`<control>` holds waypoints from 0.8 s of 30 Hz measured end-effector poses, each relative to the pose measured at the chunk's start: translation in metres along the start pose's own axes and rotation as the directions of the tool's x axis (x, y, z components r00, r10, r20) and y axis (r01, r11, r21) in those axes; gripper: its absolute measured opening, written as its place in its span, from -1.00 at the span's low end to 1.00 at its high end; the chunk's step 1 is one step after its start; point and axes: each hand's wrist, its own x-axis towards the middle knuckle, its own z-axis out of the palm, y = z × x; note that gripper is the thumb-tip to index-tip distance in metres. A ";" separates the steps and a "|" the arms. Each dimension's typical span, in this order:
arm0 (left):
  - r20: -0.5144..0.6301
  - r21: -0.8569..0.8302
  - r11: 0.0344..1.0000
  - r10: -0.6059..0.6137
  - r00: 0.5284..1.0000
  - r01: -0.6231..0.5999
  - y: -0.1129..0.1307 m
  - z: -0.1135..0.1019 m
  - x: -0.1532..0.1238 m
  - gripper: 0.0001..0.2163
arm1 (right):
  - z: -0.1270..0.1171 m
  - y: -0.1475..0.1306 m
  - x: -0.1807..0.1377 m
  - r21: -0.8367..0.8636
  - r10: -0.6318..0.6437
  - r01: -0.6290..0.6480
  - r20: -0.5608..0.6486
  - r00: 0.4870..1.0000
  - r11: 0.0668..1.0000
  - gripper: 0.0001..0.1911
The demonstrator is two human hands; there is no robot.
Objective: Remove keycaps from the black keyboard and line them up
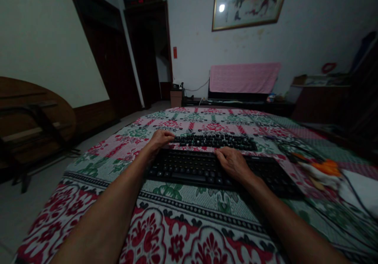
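Note:
A black keyboard lies across the patterned tablecloth in front of me, its right part passing under my right arm. Just behind it, several small black keycaps are laid out in rows on the cloth. My left hand is at the left end of these rows, thumb and fingers pressed together; what they pinch, if anything, is too small to make out. Over the keyboard's back edge, my right hand has its fingers curled and closed, and what is inside them is hidden.
The floral tablecloth covers the table. At the right lie dark cables, an orange item and a white sheet, all blurred. A folded round table leans at the left. A pink cloth hangs beyond.

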 end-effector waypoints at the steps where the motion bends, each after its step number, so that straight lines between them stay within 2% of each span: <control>1: 0.014 0.108 0.993 0.042 0.999 -0.044 0.003 0.003 0.004 -0.82 | 0.000 0.000 0.000 -0.002 0.000 0.000 0.002 1.000 1.000 -0.63; 4: 0.085 0.363 0.923 0.104 0.991 -0.128 0.011 0.011 0.012 -0.83 | 0.001 0.000 0.000 -0.005 -0.008 0.008 -0.006 1.000 1.000 -0.64; 6: 0.135 0.440 0.884 0.111 0.985 -0.160 0.015 0.016 0.015 -0.82 | 0.001 0.000 -0.001 -0.012 -0.007 0.006 -0.012 1.000 1.000 -0.64; 9: 0.180 0.471 0.862 0.113 0.977 -0.187 0.017 0.022 0.015 -0.81 | 0.001 0.000 -0.001 -0.025 0.009 -0.009 -0.012 1.000 1.000 -0.63; 15: 0.171 0.505 0.844 0.109 0.979 -0.182 0.019 0.033 0.012 -0.79 | 0.001 -0.001 -0.002 -0.029 0.029 -0.029 -0.009 1.000 0.999 -0.63; 19: 0.190 0.543 0.819 0.094 0.977 -0.184 0.021 0.035 0.012 -0.80 | 0.002 -0.001 -0.002 -0.023 0.024 -0.024 -0.016 1.000 0.999 -0.62; 24: 0.238 0.579 0.777 0.129 0.963 -0.248 0.020 0.035 0.012 -0.81 | 0.003 -0.001 -0.003 -0.024 0.015 -0.016 -0.035 0.999 1.000 -0.64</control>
